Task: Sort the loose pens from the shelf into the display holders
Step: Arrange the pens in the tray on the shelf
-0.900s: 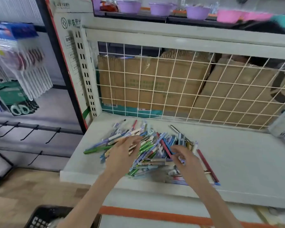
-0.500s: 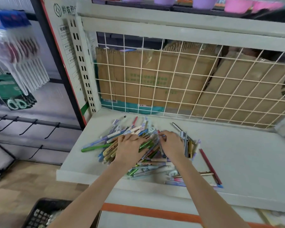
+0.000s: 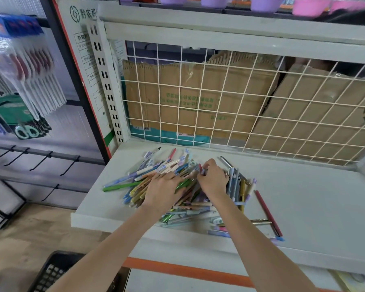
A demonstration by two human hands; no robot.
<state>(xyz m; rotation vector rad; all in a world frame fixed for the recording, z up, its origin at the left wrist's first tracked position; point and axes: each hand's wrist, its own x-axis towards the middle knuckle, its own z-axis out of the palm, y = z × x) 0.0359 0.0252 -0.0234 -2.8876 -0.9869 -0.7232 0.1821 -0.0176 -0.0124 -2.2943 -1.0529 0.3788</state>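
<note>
A heap of loose pens (image 3: 148, 175) in many colours lies on the left half of the pale shelf (image 3: 316, 209). My left hand (image 3: 163, 189) lies palm down on the heap's middle, fingers spread over the pens. My right hand (image 3: 212, 178) is beside it on the heap, fingertips curled and pinching pens at the top of the pile. A dark red pen (image 3: 269, 213) lies apart to the right. No display holder is in view.
A white wire grid (image 3: 240, 106) backs the shelf, with cardboard boxes (image 3: 198, 98) behind it. Purple and pink bowls (image 3: 263, 3) stand on the shelf above. Packaged goods (image 3: 19, 85) hang at left. A black crate (image 3: 57, 272) sits on the floor below.
Both hands have moved further up the heap and closer together. The right hand went from lying over the pile's right side to pinching pens near its top.
</note>
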